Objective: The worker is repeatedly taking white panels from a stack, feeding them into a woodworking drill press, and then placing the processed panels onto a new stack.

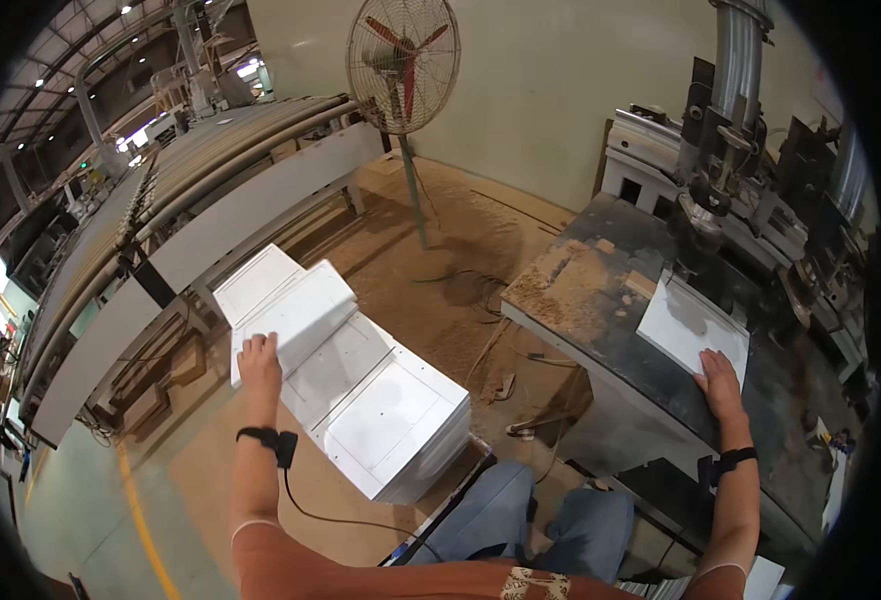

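My left hand (259, 362) is at the near left edge of a white panel (306, 302), its fingers bent over the top and its thumb hidden. That panel lies askew on a stack of similar white panels (396, 415) to my left. Out to the right, my right hand (721, 385) rests on the near right corner of another white panel (686, 325). Its fingers lie on the top face and its thumb points left near the edge. This panel lies flat on the dark machine table (651, 375), below the spindle head (703, 215).
Sawdust and wood scraps (566, 290) cover the table's left part. A caged fan (404, 65) stands beyond, on a sawdust-strewn floor. A roller conveyor (231, 160) runs along the left. Cables (476, 290) lie between stack and machine; a thin cord (331, 518) hangs from my left wristband.
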`<state>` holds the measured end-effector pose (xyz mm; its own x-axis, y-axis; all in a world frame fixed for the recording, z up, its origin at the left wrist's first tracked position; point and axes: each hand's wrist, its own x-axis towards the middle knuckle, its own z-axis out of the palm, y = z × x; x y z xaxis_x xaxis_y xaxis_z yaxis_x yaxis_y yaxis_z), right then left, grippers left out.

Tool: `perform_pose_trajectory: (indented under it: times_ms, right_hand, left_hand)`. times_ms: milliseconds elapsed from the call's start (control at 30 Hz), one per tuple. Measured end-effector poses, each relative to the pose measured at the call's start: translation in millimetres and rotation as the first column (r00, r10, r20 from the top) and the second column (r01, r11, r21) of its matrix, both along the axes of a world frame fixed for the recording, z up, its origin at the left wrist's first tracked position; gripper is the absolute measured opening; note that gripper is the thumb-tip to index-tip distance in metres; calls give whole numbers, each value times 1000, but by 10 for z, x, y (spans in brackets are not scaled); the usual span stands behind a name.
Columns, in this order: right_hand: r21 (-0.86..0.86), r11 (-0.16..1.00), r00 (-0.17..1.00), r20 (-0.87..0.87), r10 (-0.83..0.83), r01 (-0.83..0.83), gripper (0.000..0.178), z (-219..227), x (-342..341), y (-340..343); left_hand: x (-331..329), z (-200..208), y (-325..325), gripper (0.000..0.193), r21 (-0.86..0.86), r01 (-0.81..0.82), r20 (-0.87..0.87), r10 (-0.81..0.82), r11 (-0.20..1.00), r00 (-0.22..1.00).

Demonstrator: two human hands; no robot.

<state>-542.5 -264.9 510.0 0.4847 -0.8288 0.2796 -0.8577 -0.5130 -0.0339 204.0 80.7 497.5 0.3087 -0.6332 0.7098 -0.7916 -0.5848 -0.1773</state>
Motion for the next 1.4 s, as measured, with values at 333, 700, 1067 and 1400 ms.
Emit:
perform_pose_trajectory:
  times_ms: [333, 700, 1067, 1400]
  right_hand:
    - [-189, 861, 879, 172, -444, 472, 71, 426, -1323, 1877]
    - [-304, 130, 180, 144, -973, 944, 53, -874, -2165, 4769]
    - [-447, 664, 797, 403, -449, 600, 48, 448, -1217, 3707]
    - [-424, 903, 983, 185, 6, 74, 34, 603, -380, 1418]
  left_hand:
    - [1215, -1222, -427, 34, 97, -114, -236, 135, 989, 962]
    - [-1070, -366, -2004, 48, -139, 507, -404, -516, 851, 755]
    - [-5526, 22, -3388, 79, 101, 949, -524, -795, 298, 305]
    - [-4769, -21, -2261, 44, 21, 999, -400, -915, 43, 47]
